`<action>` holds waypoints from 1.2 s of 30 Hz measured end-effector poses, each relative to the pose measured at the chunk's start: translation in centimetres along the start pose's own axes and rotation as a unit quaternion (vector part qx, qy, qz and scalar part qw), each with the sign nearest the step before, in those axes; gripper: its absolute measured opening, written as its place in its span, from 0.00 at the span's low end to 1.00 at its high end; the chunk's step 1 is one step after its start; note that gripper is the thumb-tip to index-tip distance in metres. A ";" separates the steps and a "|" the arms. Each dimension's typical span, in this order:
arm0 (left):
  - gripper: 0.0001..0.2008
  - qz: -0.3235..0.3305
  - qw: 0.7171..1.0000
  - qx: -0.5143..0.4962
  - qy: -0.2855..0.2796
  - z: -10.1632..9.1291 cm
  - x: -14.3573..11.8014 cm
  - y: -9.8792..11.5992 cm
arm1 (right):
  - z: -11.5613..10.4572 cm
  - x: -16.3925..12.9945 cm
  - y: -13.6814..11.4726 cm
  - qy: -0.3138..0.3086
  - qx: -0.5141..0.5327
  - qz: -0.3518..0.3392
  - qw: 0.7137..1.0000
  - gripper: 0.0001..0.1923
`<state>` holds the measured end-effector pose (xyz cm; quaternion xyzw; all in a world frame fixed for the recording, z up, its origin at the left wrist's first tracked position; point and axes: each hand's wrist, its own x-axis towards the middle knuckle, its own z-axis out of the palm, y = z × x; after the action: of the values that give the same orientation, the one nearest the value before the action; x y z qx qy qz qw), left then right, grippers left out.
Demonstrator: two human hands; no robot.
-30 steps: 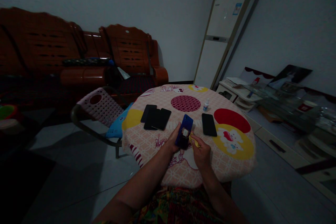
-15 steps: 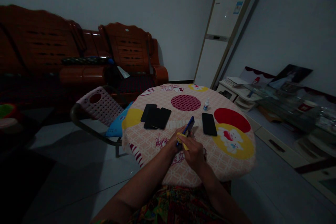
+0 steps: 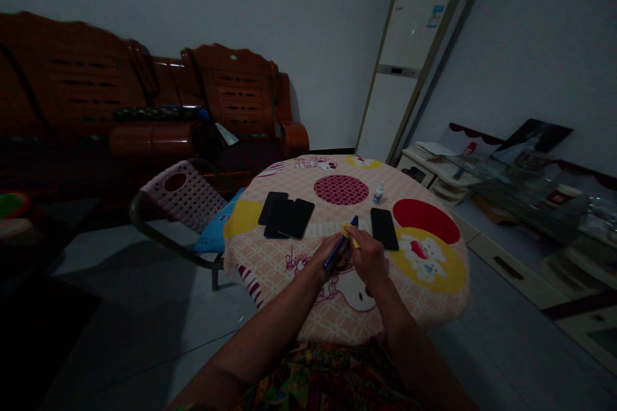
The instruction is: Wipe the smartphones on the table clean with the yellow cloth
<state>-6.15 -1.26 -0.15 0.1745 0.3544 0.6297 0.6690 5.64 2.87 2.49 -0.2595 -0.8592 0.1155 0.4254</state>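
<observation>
A phone with a blue edge [image 3: 335,254] is held tilted on its side above the table, my left hand [image 3: 326,250] wrapped around it. My right hand [image 3: 370,258] pinches a yellow cloth [image 3: 351,235] against the phone's upper end. To the right lies a black phone [image 3: 384,228] flat on the tablecloth. Just behind that phone stands a small white bottle [image 3: 378,192] with a blue and red label. Left of my hands, several dark phones [image 3: 295,218] lie overlapping.
A patterned cloth covers the round table [image 3: 308,298]. On the left are a woven chair [image 3: 186,196] with a blue cushion [image 3: 216,228] and a wooden sofa [image 3: 236,93]. A low cabinet [image 3: 501,263] with glass shelving runs along the right wall, near a tall white air conditioner [image 3: 390,103].
My right hand has slid the yellow cloth from the phone's near end up to its far end. The phone has tipped slightly in my left hand.
</observation>
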 end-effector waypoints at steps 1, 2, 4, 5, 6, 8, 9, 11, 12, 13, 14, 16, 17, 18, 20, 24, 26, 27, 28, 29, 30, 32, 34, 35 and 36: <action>0.16 0.012 1.000 0.014 -0.008 0.0 0.0 0.1 | 0.0 0.4 0.3 0.004 0.002 0.004 1.000 0.21; 0.16 0.023 0.999 0.032 -0.015 0.0 0.1 0.1 | -0.1 0.7 0.5 0.008 0.003 0.009 1.000 0.21; 0.16 0.030 0.998 0.052 -0.020 -0.1 0.2 0.2 | -0.1 1.3 0.8 0.022 0.006 0.022 0.999 0.20; 0.16 0.024 0.998 0.052 -0.020 -0.2 0.2 0.2 | -0.1 1.5 0.9 0.030 0.007 0.029 0.999 0.20; 0.16 0.020 0.998 0.051 -0.018 -0.2 0.3 0.2 | -0.1 1.7 0.9 0.037 0.009 0.034 0.999 0.20; 0.16 0.022 0.998 0.048 -0.015 -0.3 0.3 0.1 | 0.0 1.8 0.9 0.047 0.016 0.041 0.998 0.19; 0.17 0.027 0.998 0.049 -0.015 -0.3 0.3 0.1 | 0.1 1.8 0.9 0.049 0.022 0.044 0.998 0.19; 0.18 0.035 0.998 0.060 -0.013 -0.2 0.2 0.0 | 0.0 1.5 0.7 0.045 0.033 0.049 0.997 0.19; 0.18 0.038 0.997 0.064 -0.010 -0.2 0.2 0.0 | 0.0 1.4 0.5 0.039 0.039 0.050 0.997 0.19; 0.18 0.039 0.997 0.066 -0.007 -0.1 0.1 0.0 | -0.1 1.1 0.3 0.032 0.045 0.050 0.997 0.19; 0.17 0.040 0.997 0.066 -0.001 -0.1 0.1 0.0 | -0.1 0.8 0.0 0.024 0.052 0.048 0.997 0.19; 0.16 0.035 0.998 0.056 0.012 0.0 -0.1 0.0 | -0.2 0.2 -0.6 0.005 0.063 0.041 0.997 0.19; 0.16 0.030 0.998 0.047 0.018 0.0 -0.1 0.0 | -0.2 -0.1 -0.9 -0.006 0.067 0.035 0.997 0.20; 0.16 0.021 0.999 0.038 0.023 0.1 -0.2 0.0 | -0.2 -0.5 -1.2 -0.017 0.069 0.030 0.997 0.20; 0.15 0.001 1.000 0.020 0.023 0.0 -0.3 0.0 | -0.2 -0.9 -1.7 -0.035 0.070 0.022 0.997 0.20; 0.14 0.000 1.000 0.013 0.007 -0.2 -0.1 0.0 | -0.4 -0.7 -1.8 -0.040 0.065 0.019 0.997 0.21; 0.14 0.008 1.000 0.022 -0.009 -0.4 0.1 0.1 | -0.5 -0.2 -1.4 -0.029 0.057 0.020 0.998 0.21; 0.15 0.012 0.999 0.027 -0.020 -0.4 0.2 0.1 | -0.6 0.1 -1.1 -0.020 0.052 0.022 0.998 0.21; 0.15 0.016 0.999 0.032 -0.031 -0.5 0.2 0.1 | -0.6 0.4 -0.9 -0.010 0.046 0.026 0.999 0.21; 0.15 0.019 0.998 0.035 -0.041 -0.5 0.3 0.2 | -0.6 0.7 -0.7 0.000 0.041 0.030 0.999 0.21; 0.16 0.020 0.998 0.036 -0.050 -0.5 0.3 0.2 | -0.7 1.0 -0.4 0.010 0.037 0.036 0.999 0.21; 0.16 0.019 0.997 0.035 -0.060 -0.5 0.2 0.3 | -0.7 1.4 -0.1 0.026 0.032 0.047 0.998 0.21; 0.16 0.018 0.997 0.034 -0.066 -0.5 0.2 0.3 | -0.8 1.8 0.2 0.038 0.036 0.056 0.997 0.20; 0.16 0.019 0.997 0.034 -0.070 -0.5 0.1 0.4 | -0.8 1.9 0.3 0.042 0.041 0.059 0.996 0.19; 0.17 0.020 0.996 0.033 -0.075 -0.6 0.1 0.4 | -0.9 2.0 0.3 0.046 0.049 0.063 0.996 0.18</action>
<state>-6.82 -1.21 -0.31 0.2503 0.3198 0.6158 0.6752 5.42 4.21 4.24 -0.2969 -0.8142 0.1720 0.4683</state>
